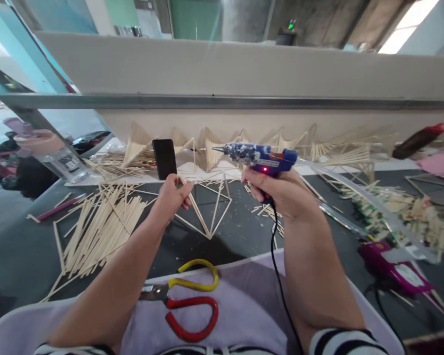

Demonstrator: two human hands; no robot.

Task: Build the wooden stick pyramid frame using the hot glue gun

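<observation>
A blue glue gun [261, 157] with white residue on its barrel and a lit red light is gripped in my right hand [281, 190], its nozzle pointing left. My left hand [172, 196] pinches the upper end of thin wooden sticks [198, 212], part of an angular stick frame [222, 209] whose lowest corner rests on the dark table. The nozzle is above the frame and apart from it. A black phone [165, 159] stands upright just behind my left hand.
Scissors with yellow and red handles [192, 301] lie on a lilac cloth [251, 305]. Loose sticks [103, 231] spread at the left, near a bottle [59, 155]. Finished stick shapes [210, 148] line the back. A magenta glue gun [395, 268] lies at the right.
</observation>
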